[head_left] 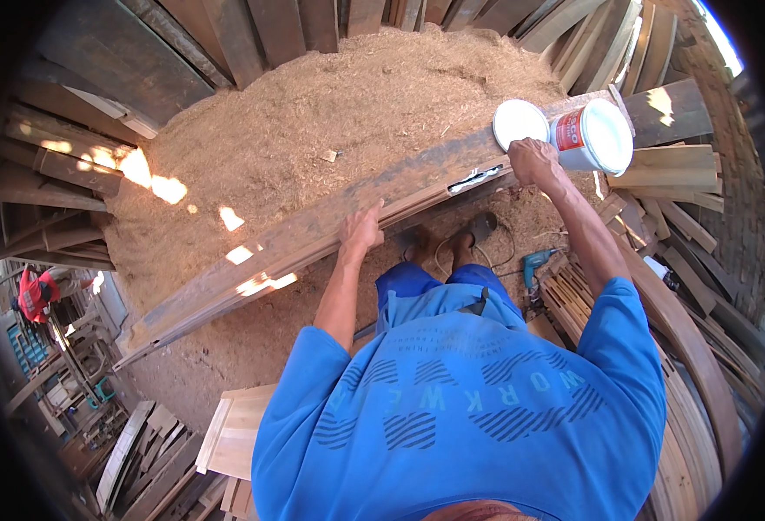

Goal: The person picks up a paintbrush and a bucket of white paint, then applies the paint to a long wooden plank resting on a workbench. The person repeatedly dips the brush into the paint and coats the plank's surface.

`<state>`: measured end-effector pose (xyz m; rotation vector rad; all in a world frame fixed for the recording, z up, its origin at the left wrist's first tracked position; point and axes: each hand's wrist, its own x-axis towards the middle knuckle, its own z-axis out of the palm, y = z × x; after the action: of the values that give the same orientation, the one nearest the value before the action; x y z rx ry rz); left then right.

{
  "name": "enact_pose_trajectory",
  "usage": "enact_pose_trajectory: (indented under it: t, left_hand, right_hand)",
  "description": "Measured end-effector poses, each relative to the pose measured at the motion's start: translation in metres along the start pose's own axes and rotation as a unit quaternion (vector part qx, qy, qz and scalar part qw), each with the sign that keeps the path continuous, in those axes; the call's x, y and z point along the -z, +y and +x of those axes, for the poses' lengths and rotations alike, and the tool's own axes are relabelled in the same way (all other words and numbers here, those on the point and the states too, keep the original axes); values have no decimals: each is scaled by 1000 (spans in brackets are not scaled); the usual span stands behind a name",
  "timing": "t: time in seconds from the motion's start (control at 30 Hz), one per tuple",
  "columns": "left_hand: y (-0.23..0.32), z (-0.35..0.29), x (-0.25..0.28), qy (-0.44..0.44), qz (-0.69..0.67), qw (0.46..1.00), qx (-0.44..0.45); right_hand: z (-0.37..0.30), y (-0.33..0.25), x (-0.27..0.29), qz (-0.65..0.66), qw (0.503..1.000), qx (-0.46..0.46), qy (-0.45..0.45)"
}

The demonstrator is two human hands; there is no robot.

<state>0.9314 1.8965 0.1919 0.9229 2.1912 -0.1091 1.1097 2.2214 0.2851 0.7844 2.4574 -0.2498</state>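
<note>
A long wooden board (291, 236) lies slantwise on a plank bench in front of me. My left hand (362, 233) grips its near edge around the middle, the index finger stretched over the top. Farther right, a slot-like patch with white, glue-like smears (476, 179) shows on the board. Beside that patch is my right hand (532, 162), its fingers curled and closed; what they hold, if anything, is hidden. Just past it a round white lid (519, 123) lies flat on the bench. An opened white bucket (584, 139) with a red label stands right of the lid.
Sawdust (374, 95) is heaped beyond the bench. Planks (261, 35) lean all around it. A teal power drill (534, 265) lies near my feet beside stacked strips (578, 300). A person in red (36, 291) is at the far left. Lumber (143, 460) lies lower left.
</note>
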Motion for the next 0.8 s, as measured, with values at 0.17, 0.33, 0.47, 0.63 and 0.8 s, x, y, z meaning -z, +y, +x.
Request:
enact_pose_trajectory:
  t: [0.17, 0.33, 0.47, 0.63, 0.8]
  left_hand:
    - [-4, 6, -1, -21, -9, 1000, 7]
    - [-5, 8, 1, -27, -8, 1000, 6]
    - [-5, 7, 1, -24, -14, 1000, 3]
    - [-3, 2, 2, -12, -9, 1000, -3]
    - [7, -20, -17, 101, 44, 994, -20]
  right_hand:
    - [-8, -10, -7, 22, 997, -58, 35]
    - [-1, -42, 6, 5, 998, -1, -67]
    - [5, -37, 1, -1, 999, -36, -11]
    - [-8, -24, 15, -26, 999, -36, 7]
    - [-22, -42, 1, 25, 997, -26, -61]
